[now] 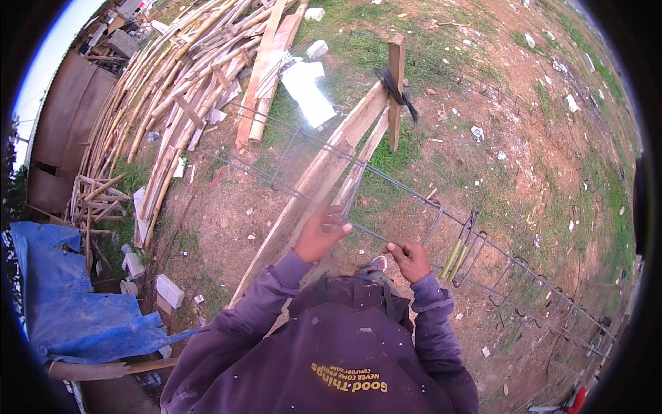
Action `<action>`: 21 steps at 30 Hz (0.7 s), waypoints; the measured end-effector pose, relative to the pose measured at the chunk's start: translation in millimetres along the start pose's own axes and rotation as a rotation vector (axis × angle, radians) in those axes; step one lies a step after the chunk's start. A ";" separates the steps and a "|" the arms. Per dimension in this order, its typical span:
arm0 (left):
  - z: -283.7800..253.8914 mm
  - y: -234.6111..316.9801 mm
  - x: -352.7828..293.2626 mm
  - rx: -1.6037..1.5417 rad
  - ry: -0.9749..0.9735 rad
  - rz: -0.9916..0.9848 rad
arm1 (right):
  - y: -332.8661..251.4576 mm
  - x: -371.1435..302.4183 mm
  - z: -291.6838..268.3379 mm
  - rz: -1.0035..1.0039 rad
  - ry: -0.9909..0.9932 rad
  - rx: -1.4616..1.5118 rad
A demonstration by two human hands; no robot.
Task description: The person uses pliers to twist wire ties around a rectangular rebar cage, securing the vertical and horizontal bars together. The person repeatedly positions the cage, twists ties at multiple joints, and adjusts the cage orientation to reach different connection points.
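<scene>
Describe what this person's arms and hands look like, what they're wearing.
Both arms are in long, dark purple hooded-top sleeves with ribbed cuffs gathered at the wrists. The left hand and right hand are bare: no gloves, watch or rings visible.

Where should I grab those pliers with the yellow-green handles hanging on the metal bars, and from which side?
Grab the pliers by the two yellow-green handles, which hang low and free. The dark head up top is hooked on the rebar cage, so come from the near side, by the right hand, and lift up to unhook. The left hand is farther off.
</scene>
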State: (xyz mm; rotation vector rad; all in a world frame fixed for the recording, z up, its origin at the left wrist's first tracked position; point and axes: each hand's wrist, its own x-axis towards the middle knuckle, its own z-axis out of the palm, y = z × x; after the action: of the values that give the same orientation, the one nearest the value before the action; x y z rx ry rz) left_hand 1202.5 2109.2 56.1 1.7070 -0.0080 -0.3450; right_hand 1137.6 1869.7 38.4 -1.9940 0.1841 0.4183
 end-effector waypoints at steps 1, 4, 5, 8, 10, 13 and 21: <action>1.1 -5.9 -5.4 0.112 0.079 0.103 | -2.2 0.4 12.6 -0.013 -0.045 0.078; -1.3 -14.7 -20.0 -0.052 -0.126 -0.010 | -23.4 9.0 63.4 -0.109 -0.059 0.115; -6.7 -14.3 -22.5 -0.077 -0.079 -0.083 | -32.9 13.5 79.3 -0.170 -0.035 0.104; -36.9 -6.8 -16.9 -0.110 0.024 -0.086 | -66.1 30.0 115.7 -0.292 -0.029 0.217; -72.3 -1.7 -8.3 -0.526 0.028 -0.167 | -85.6 40.5 119.8 0.032 -0.311 0.580; -128.4 -2.6 10.8 -0.940 -0.048 -0.086 | -117.3 62.2 138.3 0.222 -0.503 1.232; -226.8 -48.7 49.3 0.485 0.320 0.197 | -127.9 118.4 247.2 0.454 -0.287 1.084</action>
State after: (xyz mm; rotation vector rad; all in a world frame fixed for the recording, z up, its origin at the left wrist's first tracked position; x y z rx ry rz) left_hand 1292.9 2326.4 26.1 2.2047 -0.0262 0.0919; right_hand 1235.0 2153.9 4.0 -0.8053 0.5511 0.6964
